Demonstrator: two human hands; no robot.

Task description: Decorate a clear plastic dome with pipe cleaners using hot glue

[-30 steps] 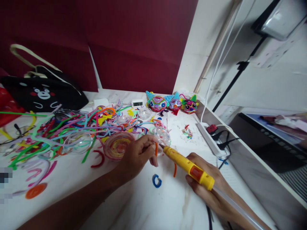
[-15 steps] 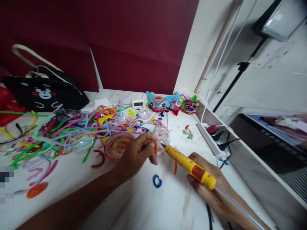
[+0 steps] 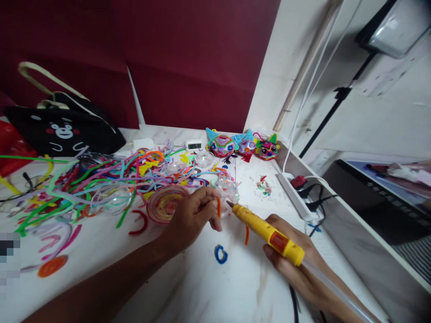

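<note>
Between the thumb and fingers of my left hand (image 3: 198, 215) is a short orange pipe cleaner (image 3: 218, 207), held upright. My right hand (image 3: 292, 255) is wrapped round a yellow hot glue gun (image 3: 266, 231), with a clear glue stick (image 3: 336, 287) coming out of its back end. The gun's nozzle points at the orange piece, a small gap away. Below the hands lie a curled blue pipe cleaner (image 3: 221, 254) and another orange piece (image 3: 247, 235). Left of my left hand sits a round coiled disc (image 3: 164, 204) in pink, red and yellow, partly covered by the hand.
A tangle of coloured pipe cleaners (image 3: 101, 179) spreads over the left, with clear plastic domes (image 3: 112, 199) among them. Several decorated animal heads (image 3: 222, 143) stand at the back beside a small digital clock (image 3: 194, 145). A power strip (image 3: 296, 197) lies at right; a black bag (image 3: 63, 130) is back left.
Almost nothing differs. Both hands, the glue gun and the orange pipe cleaner hold nearly the same position, with only a very slight shift of the view.
</note>
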